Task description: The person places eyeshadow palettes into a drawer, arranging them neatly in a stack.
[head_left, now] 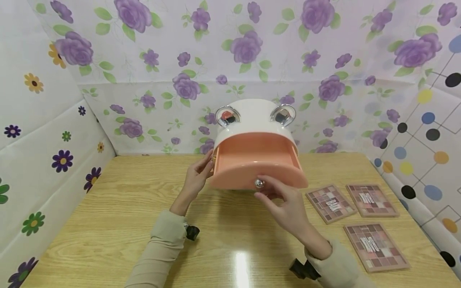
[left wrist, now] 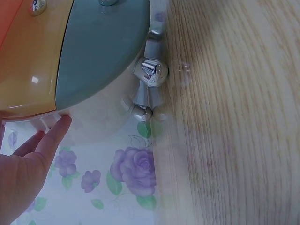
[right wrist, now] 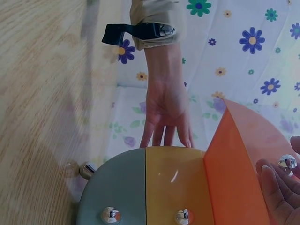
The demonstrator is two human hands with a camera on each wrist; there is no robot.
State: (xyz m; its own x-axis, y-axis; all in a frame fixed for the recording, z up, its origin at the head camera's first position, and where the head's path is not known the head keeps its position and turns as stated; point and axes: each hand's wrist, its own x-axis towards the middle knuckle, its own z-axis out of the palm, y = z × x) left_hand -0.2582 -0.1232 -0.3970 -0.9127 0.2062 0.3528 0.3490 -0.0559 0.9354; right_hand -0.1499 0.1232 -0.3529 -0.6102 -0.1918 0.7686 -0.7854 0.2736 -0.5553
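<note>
A rounded white drawer cabinet (head_left: 257, 114) with chrome-rimmed ornaments stands on the table. Its top coral drawer (head_left: 234, 175) is pulled out, and the inside that shows is bare. Below it, a yellow drawer (right wrist: 176, 183) and a grey-green drawer (right wrist: 122, 183) sit closed in the right wrist view. My right hand (head_left: 286, 202) has its fingers and thumb around the coral drawer's silver knob (head_left: 259, 183). Against the cabinet's left side rests my left hand (head_left: 196, 176), its fingers fairly straight, seen also in the right wrist view.
Several eyeshadow palettes lie right of the cabinet: one tilted palette (head_left: 331, 204), another behind (head_left: 372, 200), and a nearer palette (head_left: 376, 247). Flowered cloth (head_left: 151, 80) hangs behind the wooden table (head_left: 119, 208). Short chrome legs (left wrist: 151, 71) hold the cabinet up.
</note>
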